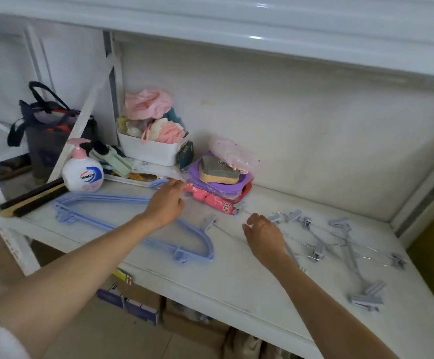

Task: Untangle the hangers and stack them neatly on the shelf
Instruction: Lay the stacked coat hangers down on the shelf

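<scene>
A stack of light blue plastic hangers (102, 218) lies flat on the white shelf (236, 275), hooks pointing toward the back. My left hand (168, 203) hovers over the hook end with its fingers spread, holding nothing. To the right, several metal clip hangers with grey-blue clips (340, 244) lie tangled in a loose heap. My right hand (263, 235) rests above the heap's left edge, fingers apart and slightly curled. One thin wire hanger with clips (210, 222) lies between my two hands.
A Walch soap pump bottle (82, 169), a white bin of cloths (153, 149), a purple and pink pile topped by a sponge (219, 174) and a dark brush (33, 196) crowd the shelf's back left. A dark bag (47, 128) stands beyond. Boxes (133, 299) sit below.
</scene>
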